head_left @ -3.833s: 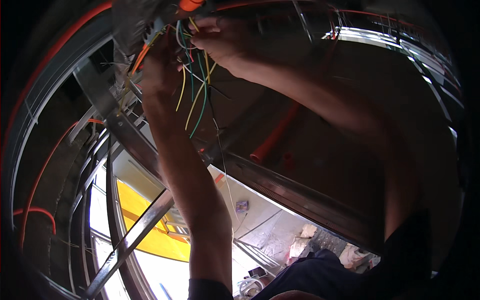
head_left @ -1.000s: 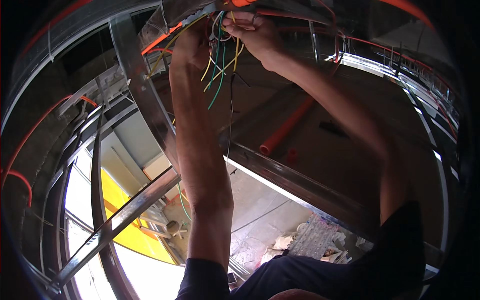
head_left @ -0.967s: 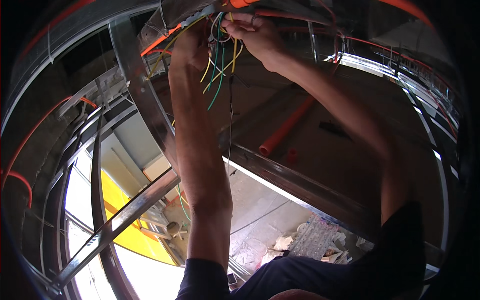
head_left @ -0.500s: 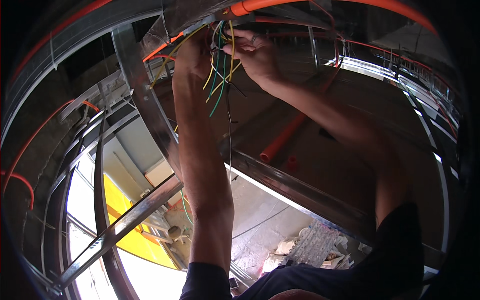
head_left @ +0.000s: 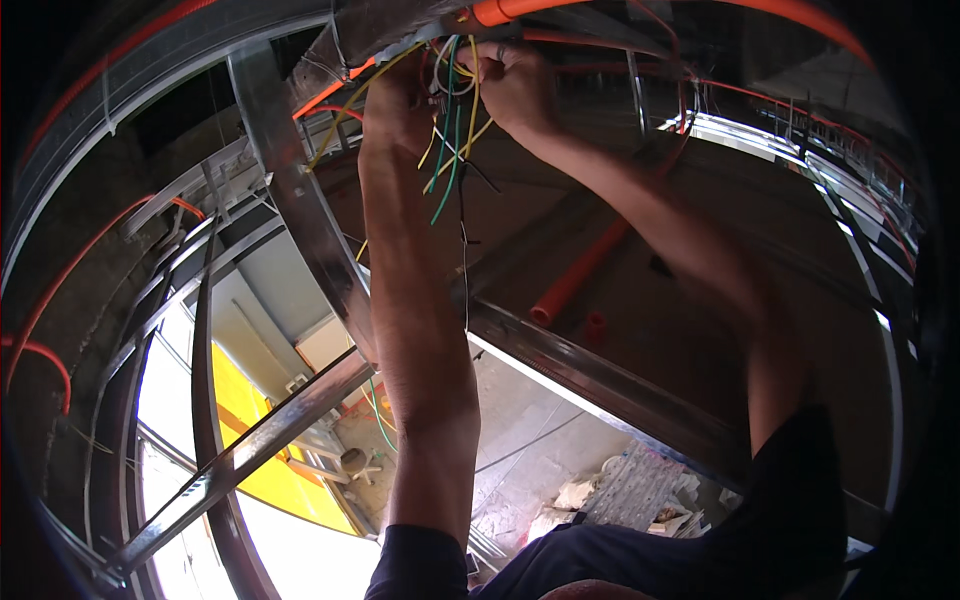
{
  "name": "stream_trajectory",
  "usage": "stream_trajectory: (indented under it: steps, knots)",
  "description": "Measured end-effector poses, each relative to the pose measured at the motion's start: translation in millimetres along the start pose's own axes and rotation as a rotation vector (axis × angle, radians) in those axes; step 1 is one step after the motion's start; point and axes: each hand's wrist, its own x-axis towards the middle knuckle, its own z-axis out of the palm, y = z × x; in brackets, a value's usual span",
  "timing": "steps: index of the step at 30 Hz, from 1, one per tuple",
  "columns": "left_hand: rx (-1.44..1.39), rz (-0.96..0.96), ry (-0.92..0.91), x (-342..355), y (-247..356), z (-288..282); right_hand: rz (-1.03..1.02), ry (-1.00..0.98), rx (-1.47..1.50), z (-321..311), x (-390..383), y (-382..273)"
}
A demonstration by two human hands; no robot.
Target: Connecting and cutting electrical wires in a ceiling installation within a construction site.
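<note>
Overhead, a bundle of electrical wires hangs from a junction by the metal beam: yellow wires (head_left: 474, 100), green wires (head_left: 457, 150), a white one and a red one. My left hand (head_left: 400, 98) is raised beside the bundle on its left; its fingers are hidden at the top. From the right, my right hand (head_left: 518, 88) reaches in, fingers curled and closed at the upper part of the wires. A ring shows on one finger. The exact wire in the pinch is hard to make out. A thin black wire (head_left: 463, 215) dangles lower, between my forearms.
An orange conduit (head_left: 560, 8) runs along the top, and a loose orange pipe (head_left: 580, 275) lies on the dark panel at right. Metal studs (head_left: 300, 200) and a crossbar (head_left: 250, 450) frame an opening. Far below are the floor (head_left: 520, 400), a stool (head_left: 355, 462) and piled material (head_left: 640, 490).
The view has shifted slightly, so most things sit a little further right. My right hand has turned and its fingers have curled more. The white wire now shows as a loop near the top.
</note>
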Motion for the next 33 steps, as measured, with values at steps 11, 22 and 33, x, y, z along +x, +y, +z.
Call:
stream_trajectory:
  steps: [11, 22, 33]
  knots:
    - [-0.353, -0.110, 0.038, 9, -10, -7, 0.089, -0.108, 0.185, -7, -5, 14]
    - [-0.135, -0.107, 0.105, 5, -9, -14, -0.073, 0.021, 0.041, -3, -4, 18]
    - [0.142, -0.147, 0.206, 2, 6, -3, -0.053, -0.147, 0.118, -12, -4, 24]
